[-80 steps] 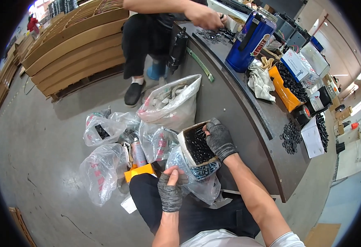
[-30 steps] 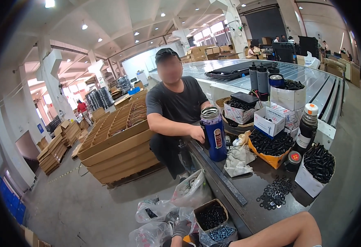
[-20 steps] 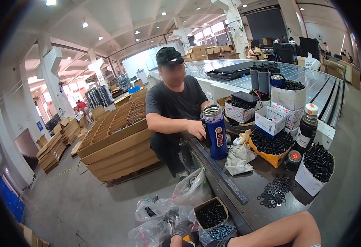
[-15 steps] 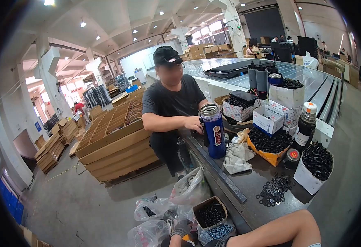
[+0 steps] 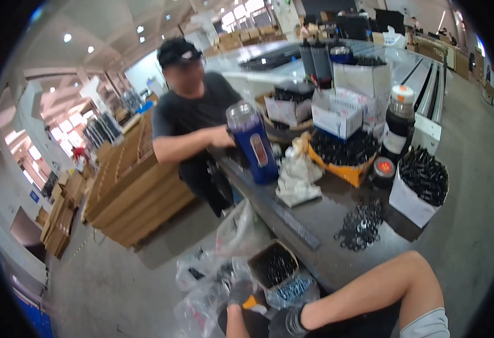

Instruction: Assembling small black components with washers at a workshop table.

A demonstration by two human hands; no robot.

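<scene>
My left hand (image 5: 239, 292), in a grey glove, reaches down beside clear plastic bags (image 5: 199, 301) at the lower middle. Its fingers are blurred, so I cannot see whether they grip the plastic. My right hand (image 5: 286, 323), in a dark glove, is low at the front with its forearm coming in from the right; its fingers are hidden. Just beyond the hands stands an open carton of black bolts (image 5: 278, 267). A clear bag of bluish screws (image 5: 294, 290) lies against it. An orange-and-white item (image 5: 254, 304) shows between my hands.
A dark workbench (image 5: 328, 262) holds loose washers (image 5: 362, 226), a white box of black bolts (image 5: 424, 177), an orange-edged box of black parts (image 5: 343, 155), a rag (image 5: 297, 180), a blue flask (image 5: 255, 149) and a black bottle (image 5: 398, 127). A co-worker (image 5: 193, 107) sits across the bench corner, near stacked cartons (image 5: 140, 197).
The view has tilted down and turned right, so the bench and co-worker sit higher and farther left. My left hand has shifted slightly up within the picture, still beside the bags.
</scene>
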